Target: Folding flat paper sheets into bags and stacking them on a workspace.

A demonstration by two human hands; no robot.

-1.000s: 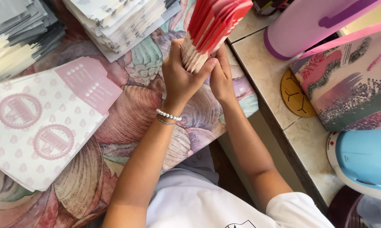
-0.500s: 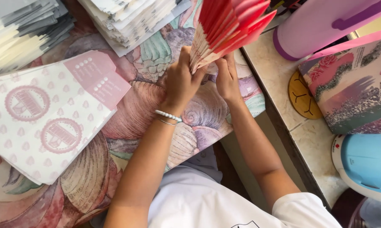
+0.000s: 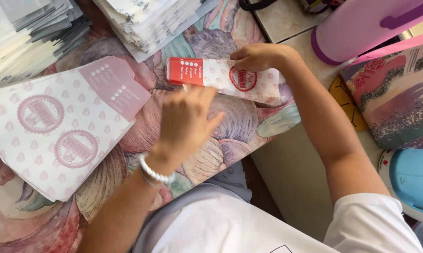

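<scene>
i've dropped the red fan of cartons; now my right hand [image 3: 258, 56] fingers pinch one folded carton [image 3: 225, 77] flat on the worktop [image 3: 230, 154], left hand [image 3: 185, 124] hovering released beside it.

Left hand [image 3: 188, 119] raised mid-frame, back up, fingers [image 3: 211, 122] loosely spread, beaded band at wrist; right hand [image 3: 256, 57] extended forward, knuckles up, fingers curled closed, forearm bare.

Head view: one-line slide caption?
Right hand pins a red-tabbed paper sleeve flat on the floral tablecloth; left hand hovers over it beside a pink printed stack.
</scene>
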